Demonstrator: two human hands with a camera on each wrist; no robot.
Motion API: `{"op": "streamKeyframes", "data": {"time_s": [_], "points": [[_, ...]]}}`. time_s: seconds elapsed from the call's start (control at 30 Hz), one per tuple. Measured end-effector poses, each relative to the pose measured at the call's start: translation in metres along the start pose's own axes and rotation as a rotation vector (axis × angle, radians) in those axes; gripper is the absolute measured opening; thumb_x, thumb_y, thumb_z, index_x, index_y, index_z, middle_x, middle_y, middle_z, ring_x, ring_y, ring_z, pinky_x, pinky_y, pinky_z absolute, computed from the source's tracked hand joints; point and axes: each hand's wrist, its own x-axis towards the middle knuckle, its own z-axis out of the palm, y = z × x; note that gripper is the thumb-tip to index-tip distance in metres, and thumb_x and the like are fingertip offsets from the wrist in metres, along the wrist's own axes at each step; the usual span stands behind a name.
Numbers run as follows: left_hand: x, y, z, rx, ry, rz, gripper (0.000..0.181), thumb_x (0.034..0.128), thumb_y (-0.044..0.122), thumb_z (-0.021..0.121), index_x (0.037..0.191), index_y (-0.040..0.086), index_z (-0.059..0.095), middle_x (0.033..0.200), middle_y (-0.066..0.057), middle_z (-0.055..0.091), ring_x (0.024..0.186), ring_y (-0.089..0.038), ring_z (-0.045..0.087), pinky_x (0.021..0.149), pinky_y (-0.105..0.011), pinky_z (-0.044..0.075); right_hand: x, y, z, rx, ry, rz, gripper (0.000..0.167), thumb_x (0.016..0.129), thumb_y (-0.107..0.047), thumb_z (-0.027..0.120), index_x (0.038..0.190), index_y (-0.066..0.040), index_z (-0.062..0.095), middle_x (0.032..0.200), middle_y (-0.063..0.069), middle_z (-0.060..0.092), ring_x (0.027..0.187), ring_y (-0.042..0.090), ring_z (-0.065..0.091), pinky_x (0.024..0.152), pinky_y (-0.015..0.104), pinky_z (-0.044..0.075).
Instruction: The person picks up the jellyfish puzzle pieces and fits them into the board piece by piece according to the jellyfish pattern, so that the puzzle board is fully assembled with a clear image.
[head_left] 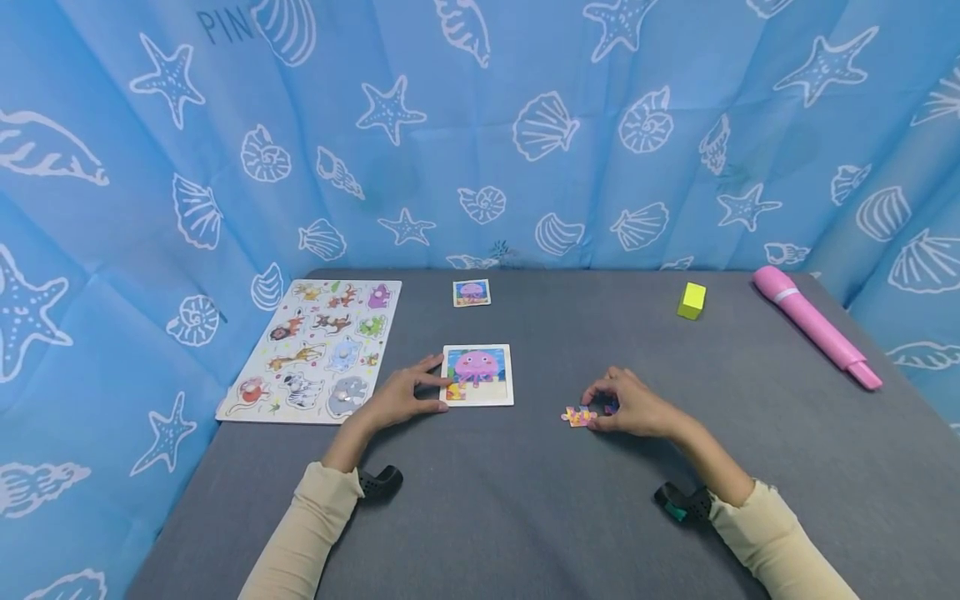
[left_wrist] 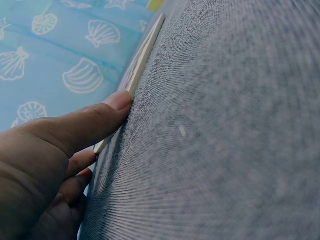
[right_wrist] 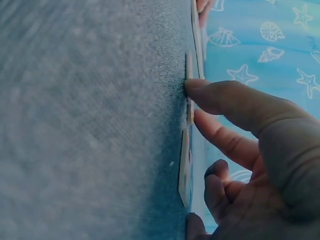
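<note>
A small framed jigsaw puzzle (head_left: 512, 375) with a pink jellyfish picture lies flat; its lower part is partly bare. My left hand (head_left: 401, 393) rests at its left side, fingers extended. In the left wrist view, the thumb (left_wrist: 119, 101) touches the puzzle frame's pale edge (left_wrist: 147, 47). To the right, my right hand (head_left: 630, 404) pinches a colourful jigsaw piece (head_left: 579, 416) at table level between thumb and index finger. Another piece (head_left: 611, 409) is partly hidden behind that hand. Seen edge-on in the right wrist view, a loose piece (right_wrist: 184, 170) lies near the fingers.
A small jellyfish picture card (head_left: 471, 292) lies behind the framed puzzle. An animal peg board (head_left: 307, 354) is at the left. A yellow-green block (head_left: 692, 301) and a pink cylindrical object (head_left: 817, 327) are at the right. A blue shell-patterned curtain (head_left: 450, 150) hangs behind the grey table (head_left: 480, 517).
</note>
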Motion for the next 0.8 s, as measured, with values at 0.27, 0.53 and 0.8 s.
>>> {"op": "streamKeyframes", "data": {"time_s": [0.27, 0.53, 0.8], "points": [[0.000, -0.001, -0.001, 0.019, -0.005, 0.014, 0.048, 0.0777, 0.027, 0.073, 0.121, 0.010, 0.061, 0.148, -0.010, 0.032, 0.139, -0.031, 0.023, 0.110, -0.050, 0.024, 0.021, -0.015, -0.001, -0.026, 0.017, -0.005, 0.019, 0.077, -0.018, 0.071, 0.094, -0.013, 0.064, 0.090, 0.005, 0.048, 0.086, 0.021, 0.038, 0.069, 0.031, 0.033], [0.000, 0.001, 0.000, 0.031, 0.003, 0.015, 0.048, 0.0778, 0.027, 0.073, 0.121, 0.010, 0.061, 0.148, -0.011, 0.033, 0.139, -0.031, 0.024, 0.110, -0.050, 0.025, 0.069, -0.049, 0.010, -0.072, 0.010, -0.040, 0.020, 0.076, -0.019, 0.072, 0.093, -0.011, 0.066, 0.092, 0.009, 0.049, 0.090, 0.025, 0.040, 0.074, 0.037, 0.037], [0.002, 0.001, 0.003, 0.034, 0.023, 0.029, 0.047, 0.0766, 0.027, 0.074, 0.119, 0.011, 0.063, 0.147, -0.012, 0.035, 0.138, -0.031, 0.026, 0.109, -0.049, 0.027, 0.098, -0.070, 0.035, -0.045, 0.007, -0.121, 0.019, 0.077, -0.020, 0.073, 0.091, -0.009, 0.068, 0.086, 0.011, 0.051, 0.082, 0.021, 0.038, 0.075, 0.036, 0.031]]}}
